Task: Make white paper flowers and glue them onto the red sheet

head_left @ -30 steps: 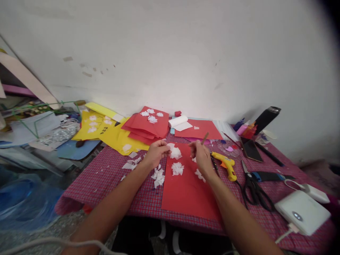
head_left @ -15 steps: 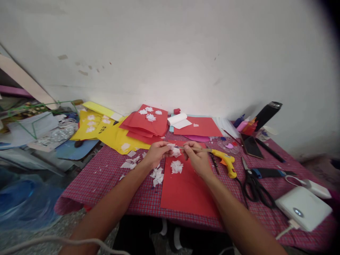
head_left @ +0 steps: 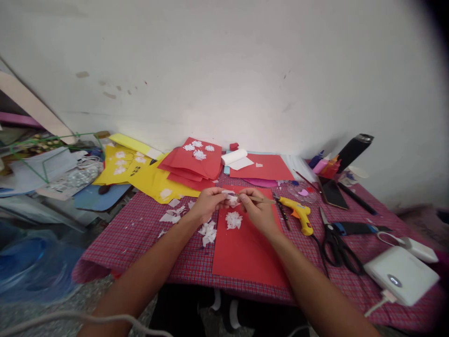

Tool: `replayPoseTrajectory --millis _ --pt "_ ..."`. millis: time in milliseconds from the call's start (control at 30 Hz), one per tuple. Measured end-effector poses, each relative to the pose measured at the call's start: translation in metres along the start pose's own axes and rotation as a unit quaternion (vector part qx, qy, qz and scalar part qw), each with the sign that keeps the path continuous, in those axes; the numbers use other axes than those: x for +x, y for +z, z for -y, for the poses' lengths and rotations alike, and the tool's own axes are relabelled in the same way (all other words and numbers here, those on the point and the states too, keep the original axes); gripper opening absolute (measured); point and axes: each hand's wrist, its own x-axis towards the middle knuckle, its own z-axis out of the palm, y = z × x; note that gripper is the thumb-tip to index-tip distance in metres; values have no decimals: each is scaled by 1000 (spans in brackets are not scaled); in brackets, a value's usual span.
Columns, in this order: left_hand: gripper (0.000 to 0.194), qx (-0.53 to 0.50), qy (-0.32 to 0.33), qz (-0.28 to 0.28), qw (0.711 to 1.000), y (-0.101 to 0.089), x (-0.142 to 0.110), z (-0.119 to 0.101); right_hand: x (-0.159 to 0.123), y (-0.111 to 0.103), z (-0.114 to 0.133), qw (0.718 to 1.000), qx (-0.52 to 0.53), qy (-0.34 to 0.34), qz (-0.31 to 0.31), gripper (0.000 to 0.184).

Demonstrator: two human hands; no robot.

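My left hand (head_left: 209, 204) is closed, pinching a piece of white paper (head_left: 232, 200) between thumb and fingers. My right hand (head_left: 258, 209) grips a thin light-brown stick (head_left: 265, 200) that points out to the right; its inner end meets the paper, though the fingers partly hide it. Below both hands lies a red sheet (head_left: 247, 255) bearing a cluster of white paper bits shaped like a flower (head_left: 233, 220). Loose white paper scraps (head_left: 208, 233) are piled just left of the sheet. A yellow glue gun (head_left: 297, 213) rests right of my right hand.
Black scissors (head_left: 338, 248) and a white power bank (head_left: 401, 276) with a cable are at the right. Red paper bags with white flowers (head_left: 199, 154) and yellow paper (head_left: 154, 181) lie back left. A phone (head_left: 333, 193) and black flask (head_left: 355, 152) stand back right.
My right hand has shifted slightly left, closer to my left hand, and the stick's outer end has dropped a little. The paper stays in my left hand.
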Motion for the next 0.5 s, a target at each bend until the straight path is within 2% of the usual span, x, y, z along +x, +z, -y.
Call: replayPoseTrajectory --millis 267,500 --pt "22 -13 -5 10 1000 2 -2 -3 1 0 2 1000 4 6 -16 16" --pt "29 -14 -19 52 998 4 -5 -6 8 -5 -1 991 105 60 -49 17"
